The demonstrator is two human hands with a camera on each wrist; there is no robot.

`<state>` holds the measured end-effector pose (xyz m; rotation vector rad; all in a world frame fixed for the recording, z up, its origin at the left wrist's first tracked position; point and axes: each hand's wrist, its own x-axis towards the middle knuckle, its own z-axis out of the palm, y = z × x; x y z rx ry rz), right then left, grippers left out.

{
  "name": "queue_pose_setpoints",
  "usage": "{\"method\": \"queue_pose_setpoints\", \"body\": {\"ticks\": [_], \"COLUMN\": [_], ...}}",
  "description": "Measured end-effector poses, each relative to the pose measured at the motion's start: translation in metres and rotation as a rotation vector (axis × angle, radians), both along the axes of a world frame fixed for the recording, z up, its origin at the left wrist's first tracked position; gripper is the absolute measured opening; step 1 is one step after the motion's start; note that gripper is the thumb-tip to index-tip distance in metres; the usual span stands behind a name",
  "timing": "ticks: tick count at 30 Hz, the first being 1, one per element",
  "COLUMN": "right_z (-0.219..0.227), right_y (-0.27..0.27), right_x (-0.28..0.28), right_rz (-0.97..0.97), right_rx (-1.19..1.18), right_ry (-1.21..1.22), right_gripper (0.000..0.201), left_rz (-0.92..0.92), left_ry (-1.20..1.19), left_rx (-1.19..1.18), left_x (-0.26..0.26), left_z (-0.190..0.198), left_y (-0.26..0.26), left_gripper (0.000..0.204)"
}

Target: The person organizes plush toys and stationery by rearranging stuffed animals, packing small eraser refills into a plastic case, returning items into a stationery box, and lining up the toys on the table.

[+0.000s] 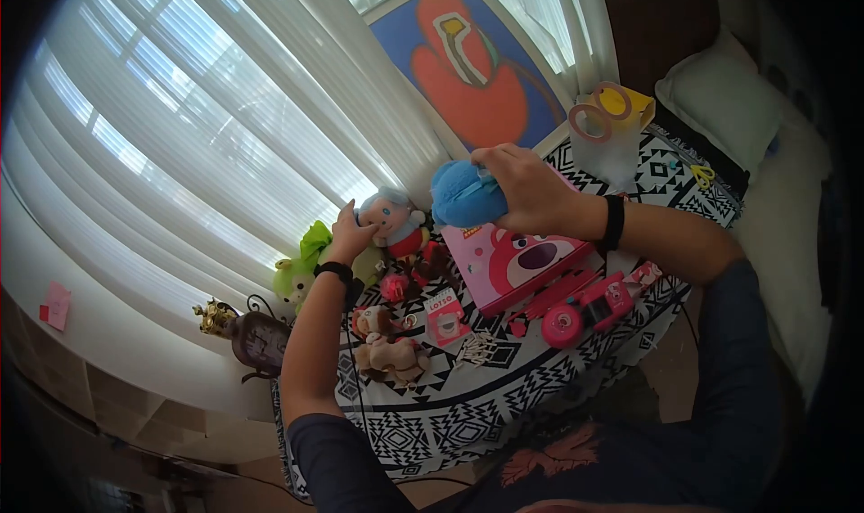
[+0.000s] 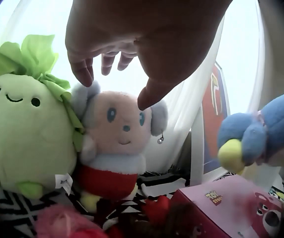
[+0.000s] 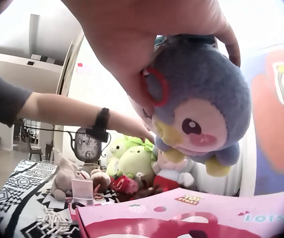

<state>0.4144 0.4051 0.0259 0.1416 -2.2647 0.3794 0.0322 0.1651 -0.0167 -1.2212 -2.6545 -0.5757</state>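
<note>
My right hand (image 1: 540, 192) grips a blue penguin plush (image 3: 201, 89) by the back of its head and holds it above a pink box (image 1: 490, 274). A red ring (image 3: 158, 88) shows beside the thumb, and the penguin's yellow feet hang down. Over by the curtain, my left hand (image 1: 355, 236) reaches over a plush doll (image 2: 122, 124) with blue-grey ears and red pants. Its fingers and thumb are spread at either side of the doll's head, fingertips right at the ears. A pale green plush (image 2: 28, 129) with leaves on its head sits beside the doll.
Small brown plush toys (image 1: 392, 360), a pink card (image 1: 445, 319) and white sticks (image 1: 477, 349) lie toward the front. A pink wheeled toy (image 1: 585, 312) is right of them. Tape rolls (image 1: 590, 123), yellow scissors (image 1: 702, 176), a clock (image 3: 86, 148) and a framed picture (image 1: 486, 81) surround them.
</note>
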Motion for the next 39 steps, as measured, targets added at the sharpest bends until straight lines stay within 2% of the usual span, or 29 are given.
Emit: {"method": "queue_pose_setpoints", "body": {"ticks": [2, 3, 5, 7, 9, 10, 12, 15, 16, 17, 19, 21, 23, 25, 26, 28, 29, 31, 33, 35, 37, 39], "right_z": [0.020, 0.020, 0.015, -0.015, -0.050, -0.061, -0.077, -0.075, -0.073, -0.071, -0.070, -0.071, -0.067, -0.066, -0.065, -0.064, -0.066, -0.069, -0.071, -0.072, -0.069, -0.067], "right_y": [0.005, 0.011, 0.026, 0.043, 0.055, 0.055, 0.055, 0.061, 0.062, 0.061, 0.059, 0.058, 0.053, 0.046, 0.045, 0.044, 0.045, 0.047, 0.046, 0.046, 0.043, 0.041], "right_x": [0.045, 0.059, 0.085, 0.096, 0.100, 0.106, 0.115, 0.118, 0.119, 0.119, 0.118, 0.115, 0.111, 0.108, 0.106, 0.106, 0.105, 0.105, 0.110, 0.115, 0.124, 0.130], "right_rz": [-0.015, -0.023, -0.164, -0.204, -0.215, -0.207, -0.129, -0.082, -0.075, -0.071, -0.053, -0.087, -0.087, -0.069, -0.105, -0.147, -0.129, -0.151, -0.130, -0.128, -0.119, -0.114], "right_rx": [-0.011, -0.007, 0.180, 0.174, 0.161, 0.163, 0.012, 0.050, 0.050, 0.013, -0.021, -0.042, -0.039, -0.034, -0.015, 0.035, 0.043, 0.055, 0.052, -0.020, -0.060, -0.104], "right_ry": [0.070, 0.063, 0.172, 0.124, -0.042, -0.042, -0.336, -0.351, -0.355, -0.358, -0.364, -0.401, -0.423, -0.457, -0.540, -0.623, -0.622, -0.588, -0.581, -0.535, -0.521, -0.510], "right_gripper": [0.088, 0.088, 0.095, 0.089, 0.085, 0.085, 0.080, 0.076, 0.076, 0.073, 0.070, 0.071, 0.076, 0.081, 0.085, 0.091, 0.091, 0.089, 0.089, 0.087, 0.086, 0.085], "left_rz": [-0.004, -0.013, 0.123, 0.144, 0.218, 0.225, 0.046, 0.006, -0.022, -0.017, -0.128, -0.243, -0.273, -0.473, -0.498, -0.511, -0.492, -0.517, -0.445, -0.138, 0.057, 0.300], "left_ry": [0.111, 0.104, 0.019, 0.060, 0.112, 0.109, 0.171, 0.057, 0.209, 0.205, 0.391, 0.508, 0.490, 0.362, 0.366, 0.277, 0.278, 0.090, 0.030, 0.082, 0.241, 0.357], "left_rx": [-0.104, -0.100, -0.225, -0.196, -0.331, -0.329, -0.188, -0.076, 0.062, 0.059, 0.323, 0.371, 0.327, 0.188, 0.025, -0.054, -0.055, 0.070, 0.111, 0.157, 0.138, -0.117], "left_x": [-0.015, -0.006, 0.017, 0.022, 0.041, 0.046, 0.054, 0.078, 0.093, 0.109, 0.147, 0.183, 0.224, 0.256, 0.272, 0.292, 0.290, 0.280, 0.252, 0.199, 0.124, 0.065], "left_z": [-0.012, -0.010, 0.002, -0.004, 0.000, -0.001, -0.002, 0.025, 0.028, 0.030, 0.039, 0.031, 0.006, -0.020, -0.027, -0.030, -0.025, -0.013, 0.001, 0.005, -0.003, 0.007], "left_y": [0.007, 0.013, 0.021, 0.031, 0.037, 0.036, 0.032, 0.032, 0.032, 0.034, 0.040, 0.046, 0.053, 0.054, 0.049, 0.041, 0.036, 0.028, 0.018, 0.000, -0.027, -0.063], "left_gripper": [0.116, 0.116, 0.122, 0.117, 0.102, 0.102, 0.084, 0.078, 0.077, 0.077, 0.078, 0.075, 0.079, 0.085, 0.087, 0.088, 0.088, 0.087, 0.083, 0.078, 0.068, 0.069]}}
